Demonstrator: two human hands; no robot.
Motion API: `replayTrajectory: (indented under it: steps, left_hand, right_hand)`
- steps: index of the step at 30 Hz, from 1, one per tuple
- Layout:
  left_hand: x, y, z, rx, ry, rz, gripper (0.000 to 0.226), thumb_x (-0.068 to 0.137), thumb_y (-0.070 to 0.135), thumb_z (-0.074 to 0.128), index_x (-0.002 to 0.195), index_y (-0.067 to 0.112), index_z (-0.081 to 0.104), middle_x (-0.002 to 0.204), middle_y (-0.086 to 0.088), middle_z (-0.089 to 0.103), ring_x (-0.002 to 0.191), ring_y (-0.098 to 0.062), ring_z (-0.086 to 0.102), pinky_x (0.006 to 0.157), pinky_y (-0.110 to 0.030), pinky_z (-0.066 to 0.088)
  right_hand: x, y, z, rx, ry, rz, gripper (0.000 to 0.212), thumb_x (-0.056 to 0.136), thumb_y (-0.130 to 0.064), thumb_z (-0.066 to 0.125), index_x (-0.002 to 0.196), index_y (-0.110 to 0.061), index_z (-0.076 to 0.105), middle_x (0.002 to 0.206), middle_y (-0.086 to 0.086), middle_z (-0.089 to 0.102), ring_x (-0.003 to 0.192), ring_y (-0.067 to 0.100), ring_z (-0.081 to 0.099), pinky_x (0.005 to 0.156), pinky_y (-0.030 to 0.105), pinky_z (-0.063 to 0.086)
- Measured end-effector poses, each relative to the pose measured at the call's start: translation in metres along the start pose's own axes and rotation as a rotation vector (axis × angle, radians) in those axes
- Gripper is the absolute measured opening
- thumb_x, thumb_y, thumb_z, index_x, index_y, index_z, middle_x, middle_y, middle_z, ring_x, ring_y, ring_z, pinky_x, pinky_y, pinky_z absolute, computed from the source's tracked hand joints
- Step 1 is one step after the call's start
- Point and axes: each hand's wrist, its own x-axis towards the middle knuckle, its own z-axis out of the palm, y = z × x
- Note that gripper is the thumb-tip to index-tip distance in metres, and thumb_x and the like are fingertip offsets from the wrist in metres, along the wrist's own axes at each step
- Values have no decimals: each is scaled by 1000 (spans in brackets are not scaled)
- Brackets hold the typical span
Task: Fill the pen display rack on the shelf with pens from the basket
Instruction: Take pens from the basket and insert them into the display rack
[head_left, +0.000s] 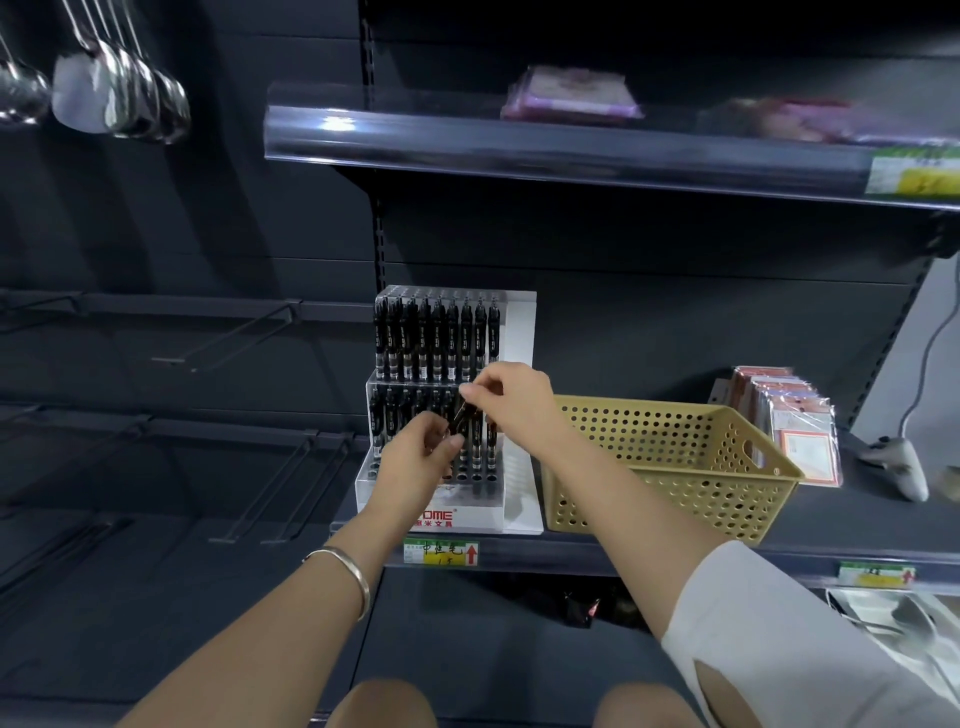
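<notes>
We see a pen display rack (511, 332) of clear, glossy plastic with smooth white panels, its pens (436, 338) shiny black plastic. The basket (649, 499) is matt tan plastic. The shelf (857, 519) is dark, matt-painted metal, we think; the upper price strip (519, 150) is glossy clear plastic. The ladles (124, 98) are polished metal, the bangle (353, 571) smooth silvery metal, the sleeve (779, 634) pale cloth.

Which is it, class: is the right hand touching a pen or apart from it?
Touching. The head view shows the right hand pinching the upper end of a dark pen.
</notes>
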Motion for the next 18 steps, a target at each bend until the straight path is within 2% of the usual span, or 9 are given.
replayTrajectory:
  steps: [2,4,6,10,14,16,18]
  left_hand:
    - [1,2,-2,16,11,22,5,93,15,54,91,18,50,73,0,56,63,-13,54,59,-21,46]
    - [1,3,-3,-4,15,27,16,94,14,52,82,24,50,74,1,57,67,-16,55,66,-32,49]
    - [1,3,-3,-18,6,24,23,94,14,50,78,29,48,74,0,58,68,-16,55,68,-36,50]
    - [0,-1,-3,-34,-1,21,15,96,13,47,84,20,52,73,1,58,66,-13,54,62,-26,46]
    - [3,-6,-3,4,1,33,14,97,13,44,86,17,51,74,3,56,71,-15,53,56,-16,37]
    - [4,-7,-3,50,5,46,13,98,15,44,100,15,56,87,4,58,83,-14,52,62,-14,36]
    - [6,-8,-3,57,33,40,28,98,17,44,123,13,54,104,4,56,95,-10,51,76,-17,37]
  right_hand:
    - [0,-2,0,79,-29,18,20,91,-29,59,86,-10,65,72,-2,59,66,11,57,65,25,52]
    - [-1,-4,0,156,-78,36,13,91,-24,59,90,-12,64,70,2,62,60,11,58,57,21,54]
    - [-1,-4,1,174,-94,39,8,91,-21,59,92,-15,64,71,6,64,61,13,59,56,20,55]
    - [-2,-5,4,222,-119,42,9,92,-16,57,97,-14,64,75,2,63,60,7,59,55,16,53]
    - [-1,-5,6,280,-140,69,10,93,-15,54,97,-14,63,81,-1,63,67,10,64,64,23,58]
    - [1,-5,6,275,-126,63,8,93,-14,56,94,-13,63,79,0,63,67,11,64,67,26,59]
    - [2,-5,4,259,-61,47,8,93,-15,57,93,-11,64,77,-1,62,65,9,63,67,26,59]
